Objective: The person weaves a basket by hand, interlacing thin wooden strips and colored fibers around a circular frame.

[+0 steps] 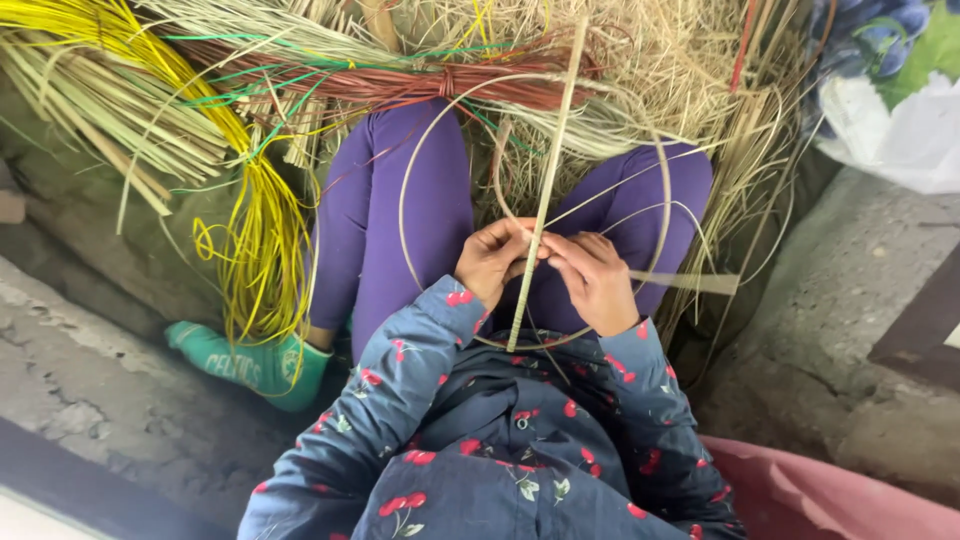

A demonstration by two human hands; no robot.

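Note:
Both hands meet over my lap on a long pale cane strip [553, 160] that runs from my chest up and away to the top of the view. My left hand [492, 258] pinches the strip from the left. My right hand [592, 276] grips it from the right, fingers curled. A thin bent cane loop [404, 205] arcs around my purple-clad knees and passes under my hands. A flat pale strip end [700, 283] sticks out to the right of my right hand.
Bundles of yellow strands [255, 225], pale reeds [120, 120], a reddish-brown bundle [400, 82] and loose straw [650, 60] lie ahead of my legs. My green sock [255, 362] rests on rough concrete floor [90, 400]. A white bag [900, 130] lies top right, pink cloth [830, 495] bottom right.

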